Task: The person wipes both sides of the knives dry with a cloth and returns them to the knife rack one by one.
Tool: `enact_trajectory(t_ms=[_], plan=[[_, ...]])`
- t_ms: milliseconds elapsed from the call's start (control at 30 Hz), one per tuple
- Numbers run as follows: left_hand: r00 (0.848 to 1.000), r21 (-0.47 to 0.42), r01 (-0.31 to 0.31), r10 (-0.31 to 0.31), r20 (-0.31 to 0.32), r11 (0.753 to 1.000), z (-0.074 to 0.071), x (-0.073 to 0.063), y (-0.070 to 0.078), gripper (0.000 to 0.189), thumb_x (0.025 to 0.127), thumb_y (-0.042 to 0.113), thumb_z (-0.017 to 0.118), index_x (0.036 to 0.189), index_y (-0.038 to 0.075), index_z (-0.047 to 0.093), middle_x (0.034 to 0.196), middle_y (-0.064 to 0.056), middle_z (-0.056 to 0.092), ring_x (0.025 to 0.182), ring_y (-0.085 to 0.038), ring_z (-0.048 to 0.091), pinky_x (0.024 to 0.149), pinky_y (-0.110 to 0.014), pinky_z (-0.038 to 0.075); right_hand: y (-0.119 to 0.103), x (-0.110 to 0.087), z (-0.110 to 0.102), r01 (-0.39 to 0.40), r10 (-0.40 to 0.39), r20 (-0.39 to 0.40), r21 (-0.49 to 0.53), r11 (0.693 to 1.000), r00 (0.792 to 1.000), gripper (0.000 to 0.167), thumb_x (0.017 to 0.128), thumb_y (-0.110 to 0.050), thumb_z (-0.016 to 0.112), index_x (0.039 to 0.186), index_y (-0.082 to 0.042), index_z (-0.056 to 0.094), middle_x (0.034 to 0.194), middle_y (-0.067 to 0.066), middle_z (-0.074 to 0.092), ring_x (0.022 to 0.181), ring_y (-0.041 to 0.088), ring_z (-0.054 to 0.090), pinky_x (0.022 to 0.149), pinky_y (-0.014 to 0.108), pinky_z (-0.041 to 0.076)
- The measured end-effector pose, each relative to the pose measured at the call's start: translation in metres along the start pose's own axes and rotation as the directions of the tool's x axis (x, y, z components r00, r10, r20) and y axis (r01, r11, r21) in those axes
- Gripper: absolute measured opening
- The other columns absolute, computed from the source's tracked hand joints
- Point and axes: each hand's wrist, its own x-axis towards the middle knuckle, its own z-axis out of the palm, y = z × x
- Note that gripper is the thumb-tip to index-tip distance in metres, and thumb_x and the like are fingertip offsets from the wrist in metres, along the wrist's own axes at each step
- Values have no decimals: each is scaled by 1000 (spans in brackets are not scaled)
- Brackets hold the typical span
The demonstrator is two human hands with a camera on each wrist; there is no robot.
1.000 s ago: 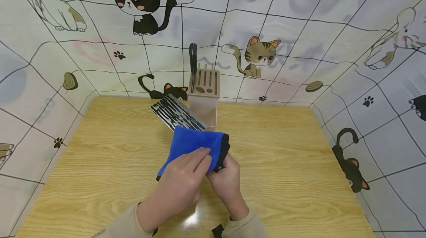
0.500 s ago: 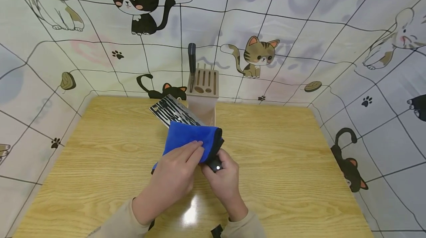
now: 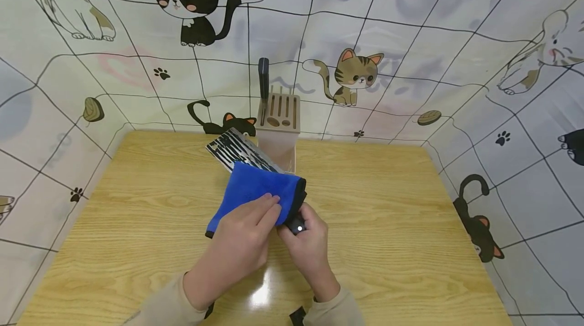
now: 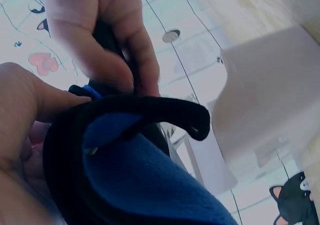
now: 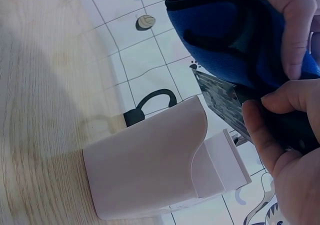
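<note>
My right hand grips the black handle of a cleaver. Its broad rectangular blade points away to the upper left, silvery with dark streaks. A blue cloth with black edging is folded over the part of the blade nearest the handle. With my left hand I hold this cloth against the blade, fingers on top and the thumb hidden in the head view. The left wrist view shows the cloth's curved fold and black edge. In the right wrist view the blade sticks out beyond the cloth.
Behind the blade, a pale knife block with a slotted top stands at the back of the wooden table. One black-handled knife is in it. Cat-patterned sheeting encloses the table at the back and both sides.
Both hands, cloth and cleaver have shifted slightly left and away. The end of the cleaver's handle, earlier mostly covered, now shows beside the cloth. Since half a second ago little has moved.
</note>
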Motion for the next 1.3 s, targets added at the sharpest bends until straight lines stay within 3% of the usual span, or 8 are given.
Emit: enact_trajectory(t_ms=[167, 333, 533, 600, 833, 1100, 1300], plan=[[1000, -28, -7, 7, -11, 1000, 3, -1, 10, 26, 83, -6, 62, 106, -6, 73, 113, -19, 76, 106, -33, 74, 89, -43, 62, 2, 0, 0, 12, -12, -12, 14, 1000, 1000, 35, 71, 15, 75, 105, 5, 71, 95, 15, 77, 83, 11, 70, 73, 24, 61], [1000, -46, -27, 26, -18, 999, 3, -2, 21, 28, 80, -7, 61, 106, -5, 73, 113, -18, 76, 106, -32, 75, 89, -42, 62, 7, 0, 0, 86, -88, -37, -49, 995, 995, 30, 71, 16, 78, 97, 3, 70, 88, 14, 76, 78, 13, 70, 69, 22, 59], [1000, -56, -18, 18, -4, 998, 4, -2, 29, 37, 100, 2, 37, 107, -4, 72, 115, -18, 75, 108, -31, 74, 92, -41, 61, 11, -1, -2, 153, -162, -69, -116, 981, 984, 28, 69, 12, 81, 92, 2, 69, 80, 14, 73, 71, 14, 68, 65, 23, 58], [1000, -53, -4, 4, 4, 999, 4, -1, 29, 41, 103, 4, 32, 107, -4, 72, 116, -18, 75, 109, -31, 73, 93, -41, 61, 10, 0, -2, 151, -159, -66, -107, 983, 985, 27, 69, 13, 80, 91, 2, 69, 79, 14, 73, 70, 13, 67, 64, 22, 57], [998, -51, 61, -61, 9, 997, 3, 2, 23, 20, 87, -6, 62, 105, -2, 70, 118, -18, 74, 111, -31, 73, 95, -42, 60, 7, 0, 0, 82, -83, -44, -12, 997, 996, 35, 67, 19, 71, 98, 3, 71, 88, 14, 76, 78, 10, 68, 70, 21, 59], [997, -14, 76, -76, 3, 997, 2, 6, 11, 19, 86, -6, 68, 104, -3, 68, 117, -17, 75, 110, -31, 73, 94, -41, 60, 3, 0, 2, 19, -19, -31, 11, 1000, 999, 31, 72, 14, 72, 101, 2, 71, 89, 12, 74, 76, 9, 64, 66, 24, 59], [996, 3, 88, -88, -16, 996, 1, 9, 2, 21, 82, -8, 72, 103, -4, 68, 114, -19, 75, 107, -32, 74, 91, -42, 62, 3, 0, 1, 21, -20, -11, 29, 999, 1000, 27, 78, 9, 76, 102, -1, 71, 91, 9, 75, 81, 13, 67, 70, 26, 59]])
